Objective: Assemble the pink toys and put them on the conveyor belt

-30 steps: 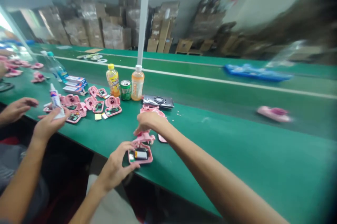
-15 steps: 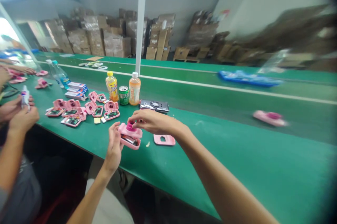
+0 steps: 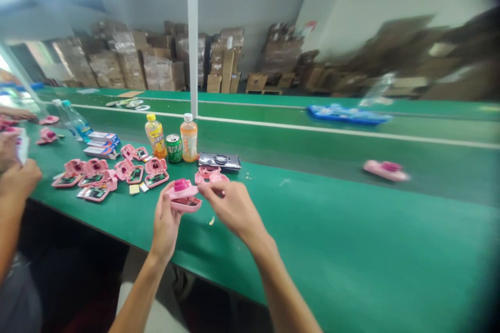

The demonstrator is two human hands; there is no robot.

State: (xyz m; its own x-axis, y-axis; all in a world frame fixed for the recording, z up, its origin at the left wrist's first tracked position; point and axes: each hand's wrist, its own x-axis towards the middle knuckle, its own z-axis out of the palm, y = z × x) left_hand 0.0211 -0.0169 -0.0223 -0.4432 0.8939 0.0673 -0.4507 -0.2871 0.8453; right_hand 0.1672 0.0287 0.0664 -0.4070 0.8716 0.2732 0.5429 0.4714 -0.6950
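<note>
My left hand (image 3: 167, 218) grips a pink toy camera (image 3: 183, 196) from its left side and holds it just above the green table (image 3: 351, 239). Its two shell halves are slightly apart, with a darker pink knob on top. My right hand (image 3: 228, 205) is at the camera's right side, fingers curled against it. Behind my right hand another pink shell part (image 3: 209, 175) lies on the table. A small pale scrap (image 3: 211, 221) lies below the camera.
Several open pink camera shells (image 3: 117, 171) lie to the left. Two drink bottles (image 3: 189, 137) and a green can (image 3: 174, 148) stand beside a dark flat device (image 3: 219, 161). Another person's hands (image 3: 15, 179) work at far left. A pink camera (image 3: 386, 170) sits on the belt at right.
Both hands have drawn the camera slightly up and left, pressing its halves closer. My right hand dropped from the top knob to the camera's right side. The view panned right.
</note>
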